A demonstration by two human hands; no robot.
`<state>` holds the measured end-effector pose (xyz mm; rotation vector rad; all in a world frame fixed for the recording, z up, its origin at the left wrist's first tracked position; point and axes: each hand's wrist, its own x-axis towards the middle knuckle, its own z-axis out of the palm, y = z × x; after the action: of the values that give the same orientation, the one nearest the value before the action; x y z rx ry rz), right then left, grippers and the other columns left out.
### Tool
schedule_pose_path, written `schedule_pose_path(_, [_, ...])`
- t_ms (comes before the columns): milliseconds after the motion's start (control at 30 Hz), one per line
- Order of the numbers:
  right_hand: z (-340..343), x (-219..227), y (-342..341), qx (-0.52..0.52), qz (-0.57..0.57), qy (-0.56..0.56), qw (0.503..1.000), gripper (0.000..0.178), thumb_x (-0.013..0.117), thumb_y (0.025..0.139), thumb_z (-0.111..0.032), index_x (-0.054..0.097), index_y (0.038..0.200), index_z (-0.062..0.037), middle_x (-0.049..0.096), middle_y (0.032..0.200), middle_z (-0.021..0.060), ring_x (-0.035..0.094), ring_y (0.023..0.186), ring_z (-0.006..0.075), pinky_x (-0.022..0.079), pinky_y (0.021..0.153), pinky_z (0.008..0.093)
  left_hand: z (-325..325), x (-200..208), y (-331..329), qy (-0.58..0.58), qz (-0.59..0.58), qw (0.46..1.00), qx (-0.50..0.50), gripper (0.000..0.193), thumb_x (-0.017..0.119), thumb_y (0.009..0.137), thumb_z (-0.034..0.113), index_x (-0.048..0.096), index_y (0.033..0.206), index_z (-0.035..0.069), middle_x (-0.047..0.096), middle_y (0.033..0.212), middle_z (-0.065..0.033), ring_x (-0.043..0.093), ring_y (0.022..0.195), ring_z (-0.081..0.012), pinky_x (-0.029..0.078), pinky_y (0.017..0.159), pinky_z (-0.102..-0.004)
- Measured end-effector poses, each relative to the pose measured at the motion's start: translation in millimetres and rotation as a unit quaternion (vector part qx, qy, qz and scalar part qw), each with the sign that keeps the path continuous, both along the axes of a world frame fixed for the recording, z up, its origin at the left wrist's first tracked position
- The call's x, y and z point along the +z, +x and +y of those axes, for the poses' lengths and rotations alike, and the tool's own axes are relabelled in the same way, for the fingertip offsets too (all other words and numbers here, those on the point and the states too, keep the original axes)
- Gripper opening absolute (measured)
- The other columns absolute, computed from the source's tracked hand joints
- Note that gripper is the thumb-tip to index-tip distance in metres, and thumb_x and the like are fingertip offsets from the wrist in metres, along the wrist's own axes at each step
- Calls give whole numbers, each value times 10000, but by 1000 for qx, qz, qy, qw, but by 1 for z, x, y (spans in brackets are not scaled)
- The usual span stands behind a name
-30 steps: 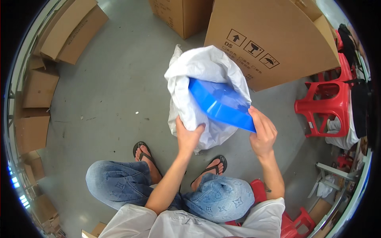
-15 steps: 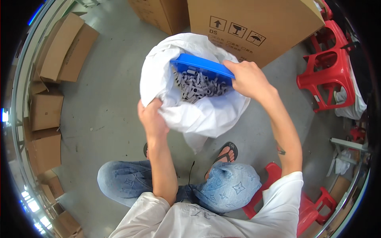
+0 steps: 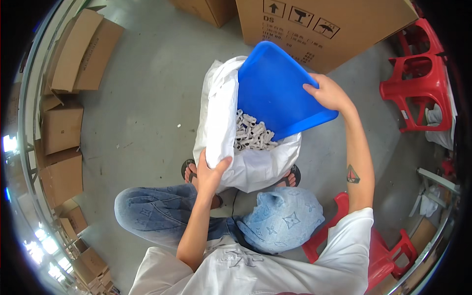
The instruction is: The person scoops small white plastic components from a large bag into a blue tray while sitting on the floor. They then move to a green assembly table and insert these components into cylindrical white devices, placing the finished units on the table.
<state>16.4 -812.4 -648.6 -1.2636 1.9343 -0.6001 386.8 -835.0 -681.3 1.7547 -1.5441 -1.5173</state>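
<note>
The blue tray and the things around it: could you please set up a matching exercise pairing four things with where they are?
Things:
1. blue tray
2. small white parts
3. left hand
4. red stool

Places:
A. on the floor at the right, beside the big cardboard box
B. tilted over the mouth of the white sack, held by the right hand
C. gripping the sack's near edge
D. heaped inside the sack

Pairs: 1-B, 2-D, 3-C, 4-A
</note>
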Motion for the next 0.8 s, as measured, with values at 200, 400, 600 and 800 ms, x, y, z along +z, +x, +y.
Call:
schedule_pose_path(200, [-5, 18, 32, 27, 83, 11, 996, 327, 505, 896, -156, 583, 1171, 3, 644, 1102, 208, 606, 1024, 365, 467, 897, 410, -10, -37, 9, -27, 52, 988, 145, 375, 567, 897, 193, 569, 1153, -81, 633, 1037, -144, 598, 936, -197, 459, 821, -309])
schedule_pose_path(400, [13, -7, -10, 38, 0, -8, 999, 325, 512, 888, -159, 585, 1161, 2, 653, 1076, 201, 634, 960, 322, 484, 868, 383, -59, 48, -107, -185, 263, 942, 95, 269, 528, 921, 146, 606, 1091, -47, 646, 942, -116, 581, 767, -168, 478, 730, -302])
schedule_pose_path(600, [62, -111, 7, -147, -279, 83, 945, 372, 634, 882, -192, 589, 1202, -7, 666, 1098, 119, 631, 968, 196, 504, 875, 354, -46, 88, -177, -67, 93, 977, -182, 302, 621, 847, 205, 623, 1043, -26, 636, 821, -55, 553, 709, -130, 461, 647, -299])
schedule_pose_path(800, [86, -239, 91, -278, -421, -35, 863, 371, 663, 865, -192, 598, 1184, -15, 661, 1081, 92, 613, 952, 182, 494, 856, 335, -75, 83, -125, -109, 41, 966, -232, 314, 633, 828, 174, 637, 1046, -52, 669, 887, -63, 588, 804, -116, 464, 727, -258])
